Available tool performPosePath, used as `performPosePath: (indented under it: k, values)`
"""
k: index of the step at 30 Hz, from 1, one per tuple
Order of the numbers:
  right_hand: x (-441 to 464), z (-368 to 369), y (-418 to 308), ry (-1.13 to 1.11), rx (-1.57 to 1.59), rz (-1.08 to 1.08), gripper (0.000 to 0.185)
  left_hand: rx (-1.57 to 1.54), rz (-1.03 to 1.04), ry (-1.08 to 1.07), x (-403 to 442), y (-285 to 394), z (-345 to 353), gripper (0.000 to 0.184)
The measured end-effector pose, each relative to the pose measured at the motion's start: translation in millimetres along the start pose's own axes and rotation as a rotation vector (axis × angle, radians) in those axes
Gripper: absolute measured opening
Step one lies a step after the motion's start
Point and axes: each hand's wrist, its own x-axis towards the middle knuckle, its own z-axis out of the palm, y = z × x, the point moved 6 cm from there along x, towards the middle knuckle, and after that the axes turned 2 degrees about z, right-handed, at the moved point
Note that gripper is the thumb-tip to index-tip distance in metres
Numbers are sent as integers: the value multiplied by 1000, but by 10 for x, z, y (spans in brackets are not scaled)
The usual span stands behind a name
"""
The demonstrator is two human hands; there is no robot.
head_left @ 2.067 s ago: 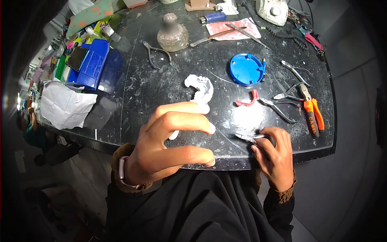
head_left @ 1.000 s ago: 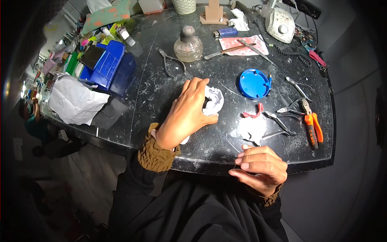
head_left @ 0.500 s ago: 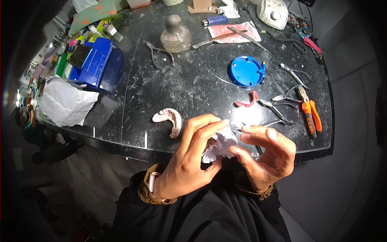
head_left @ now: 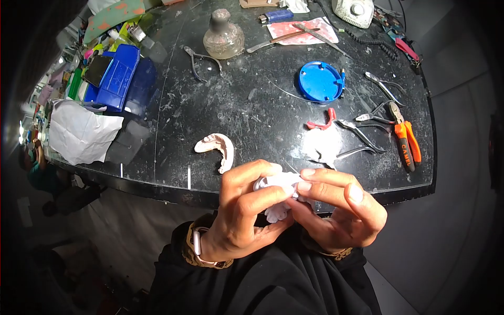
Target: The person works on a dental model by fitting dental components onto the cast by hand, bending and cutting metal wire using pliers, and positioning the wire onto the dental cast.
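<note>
A white plaster dental cast (head_left: 278,184) is between both hands at the table's front edge. My left hand (head_left: 247,210) grips it from the left, fingers on top and thumb below. My right hand (head_left: 341,210) has its fingertips pressed to the cast's right side; a thin wire seems to stick up at those fingertips, too fine to follow. Another horseshoe-shaped cast (head_left: 223,149), pinkish-white, lies left of the hands. Beyond the right hand, pliers (head_left: 354,152) rest by a brightly lit white patch, with a red curved piece (head_left: 323,121) behind it.
A blue round lid (head_left: 320,82) lies mid-right, with orange-handled cutters (head_left: 407,142) and more pliers (head_left: 386,89) to its right. Toward the back are a glass bottle (head_left: 224,39), pliers (head_left: 199,63) and tools on pink paper (head_left: 325,29). Blue bin (head_left: 118,79) and white paper (head_left: 84,134) lie left.
My left hand has picked up the white cast and brought it to the front edge. My right hand has let go of the pliers and now meets the cast, which has turned since the last frame.
</note>
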Motion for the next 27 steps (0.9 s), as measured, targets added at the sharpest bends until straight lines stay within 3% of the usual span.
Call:
performPosePath:
  k: [9, 27]
  values:
    - [-34, 0, 4, -41, -37, -37, 67, -34, -10, 54, 14, 2, -16, 63]
    - [-67, 3, 53, -58, -20, -28, 58, 32, 24, -63, 4, -87, 11, 64]
